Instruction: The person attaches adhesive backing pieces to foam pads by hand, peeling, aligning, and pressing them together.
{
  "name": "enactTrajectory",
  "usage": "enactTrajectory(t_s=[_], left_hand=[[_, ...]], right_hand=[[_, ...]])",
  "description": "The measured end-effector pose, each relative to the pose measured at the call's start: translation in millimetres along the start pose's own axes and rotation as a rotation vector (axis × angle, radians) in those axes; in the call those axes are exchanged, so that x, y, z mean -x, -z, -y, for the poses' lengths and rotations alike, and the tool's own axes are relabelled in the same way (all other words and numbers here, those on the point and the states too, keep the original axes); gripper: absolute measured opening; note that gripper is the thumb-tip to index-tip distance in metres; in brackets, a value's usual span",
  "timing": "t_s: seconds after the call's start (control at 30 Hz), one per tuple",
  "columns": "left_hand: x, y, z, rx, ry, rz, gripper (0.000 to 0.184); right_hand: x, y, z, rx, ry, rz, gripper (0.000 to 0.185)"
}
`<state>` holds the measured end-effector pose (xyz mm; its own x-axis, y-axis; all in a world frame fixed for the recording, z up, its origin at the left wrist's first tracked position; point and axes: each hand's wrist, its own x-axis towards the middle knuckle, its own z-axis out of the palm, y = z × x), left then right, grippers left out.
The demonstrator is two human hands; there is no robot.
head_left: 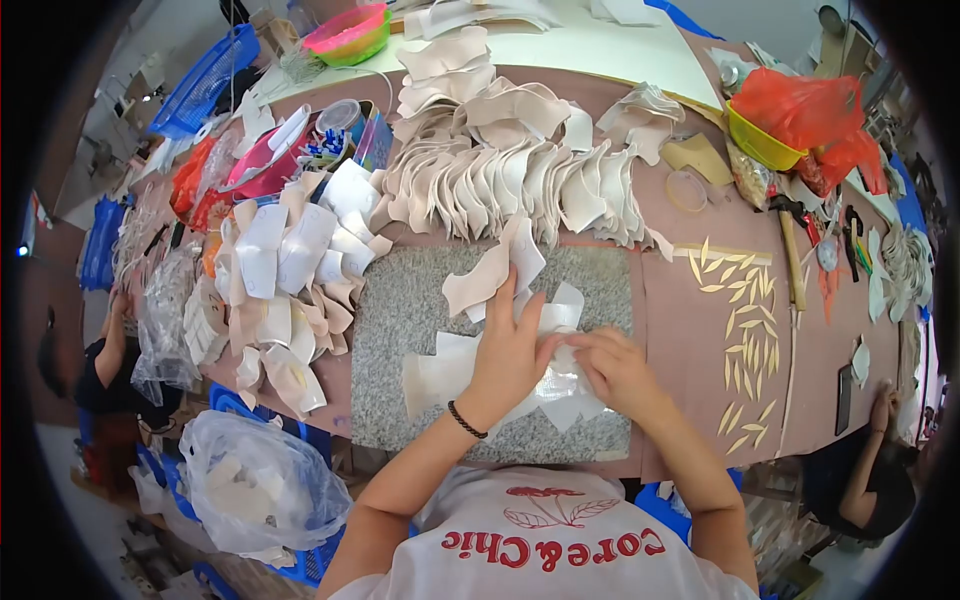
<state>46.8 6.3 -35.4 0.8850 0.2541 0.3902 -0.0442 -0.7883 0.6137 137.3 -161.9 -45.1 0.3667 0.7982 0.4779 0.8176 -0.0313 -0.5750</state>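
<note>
My left hand (510, 352) has its fingers stretched out and spread. Its fingertips lie against a curved beige leather-like piece (478, 283), and its thumb comes close to my right fingers. My right hand (618, 372) is closed in a pinch over the white, partly shiny pieces (567, 383); what exactly the fingertips hold is hidden. Those pieces overlap on a grey speckled stone slab (390, 330). Another pale piece (430, 380) sticks out to the left, under my left wrist.
Beyond the slab stands a long row of curved beige pieces (490, 190). More white-backed pieces (285, 250) are heaped at left. At right lie thin yellowish slivers (750, 350), a hammer (790, 250) and a phone (844, 400). A plastic-lined bin (255, 485) stands below left. Other people sit at both sides.
</note>
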Motion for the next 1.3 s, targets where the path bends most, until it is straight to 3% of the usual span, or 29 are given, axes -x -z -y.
enactTrajectory(t_s=[0.17, 0.27, 0.33, 0.4, 0.47, 0.5, 0.57, 0.6, 0.67, 0.7, 0.77, 0.9, 0.97, 1.0, 1.07, 1.17, 1.23, 1.3], left_hand=[[0, -7, 5, -0.032, -0.007, 0.033, 0.061], [0, -9, 8, -0.023, 0.064, -0.013, 0.067], [-2, -7, 7, -0.020, 0.070, -0.019, 0.067], [-3, -5, 6, -0.034, 0.075, -0.026, 0.068], [-3, -2, 6, -0.053, 0.107, -0.041, 0.068], [-3, 0, 5, -0.059, 0.097, -0.042, 0.068], [-5, 2, 2, -0.070, 0.054, 0.068, 0.054], [-8, 6, 0, -0.078, 0.036, 0.067, 0.054], [-12, 20, -10, 0.076, 0.007, 0.006, 0.041], [-13, 28, -15, 0.064, -0.004, 0.014, 0.041], [-13, 48, -26, 0.515, 0.138, 0.056, 0.032], [-3, 48, -33, 0.888, 0.132, 0.053, 0.020], [1, 50, -28, 0.874, 0.203, 0.016, 0.018], [1, 50, -26, 0.883, 0.247, -0.018, 0.020], [2, 49, -23, 0.895, 0.294, -0.054, 0.021], [2, 46, -25, 0.776, 0.335, -0.006, 0.025], [-8, 45, -33, 1.092, 0.487, -0.107, 0.030], [-8, 45, -32, 1.136, 0.507, -0.075, 0.032]], right_hand=[[23, 11, 9, -0.001, -0.048, 0.014, 0.013], [40, 36, 27, -0.130, -0.184, -0.013, 0.011], [51, 57, 47, -0.388, -0.311, -0.301, 0.009], [54, 82, 64, -0.368, -0.348, -0.552, 0.008], [43, 103, 62, -0.269, -0.158, -0.804, 0.009], [37, 106, 64, -0.270, -0.153, -0.814, 0.009], [23, 105, 69, -0.181, -0.236, -0.802, 0.012], [15, 99, 72, -0.395, -0.297, -0.728, 0.012], [11, 80, 78, -0.495, -0.558, -0.595, 0.013], [3, 69, 77, -0.578, -0.531, -0.532, 0.015], [-15, 48, 70, -0.689, -0.492, -0.479, 0.018], [-47, 25, 66, -0.617, -0.506, -0.399, 0.022], [-63, 20, 73, -1.255, -0.510, -0.563, 0.022], [-59, 15, 70, -1.256, -0.509, -0.561, 0.022], [-46, 2, 61, -1.173, -0.561, -0.289, 0.019], [-35, 5, 53, -0.900, -0.712, -0.238, 0.013], [-44, 18, 54, -0.968, -0.697, -0.299, 0.011], [-46, 21, 54, -1.039, -0.680, -0.358, 0.009]])
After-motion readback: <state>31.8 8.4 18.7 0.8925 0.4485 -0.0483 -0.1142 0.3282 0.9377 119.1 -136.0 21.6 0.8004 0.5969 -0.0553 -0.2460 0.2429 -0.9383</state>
